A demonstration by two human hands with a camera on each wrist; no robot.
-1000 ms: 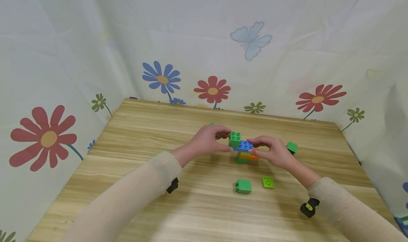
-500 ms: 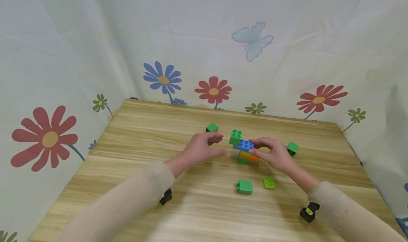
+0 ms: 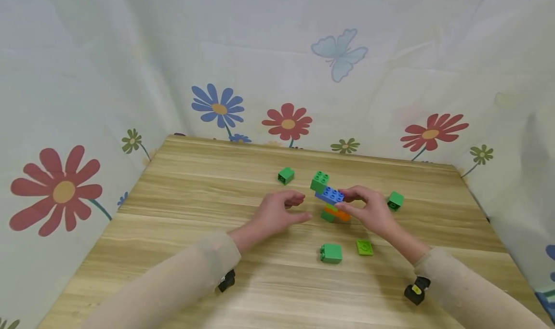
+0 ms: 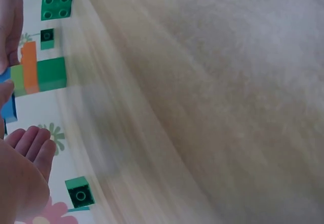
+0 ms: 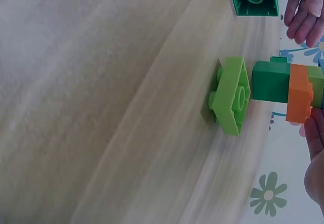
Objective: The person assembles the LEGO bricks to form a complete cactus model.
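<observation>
My right hand [image 3: 368,206] pinches the right end of a blue toy building brick [image 3: 330,195] between thumb and fingers. A green brick [image 3: 319,180] sits on the blue brick's left end. Beneath the blue one come a lime brick [image 4: 18,79], an orange brick [image 3: 339,214] and a green brick [image 4: 52,74] at the bottom, all joined in one stack. The stack leans in the head view, its left end higher. Just left of it, my left hand [image 3: 277,213] has its fingers apart and holds nothing.
Loose green bricks lie around the hands: one at the back left [image 3: 286,176], one beside the right hand [image 3: 395,200], one in front [image 3: 331,253]. A thin lime piece [image 3: 364,247] lies near the front one. A flowered cloth [image 3: 243,40] hangs behind the wooden table [image 3: 208,175].
My left hand has let go of the stack and drawn back left, revealing the green brick behind. The stack has tilted, its left end rising, while my right hand keeps its pinch.
</observation>
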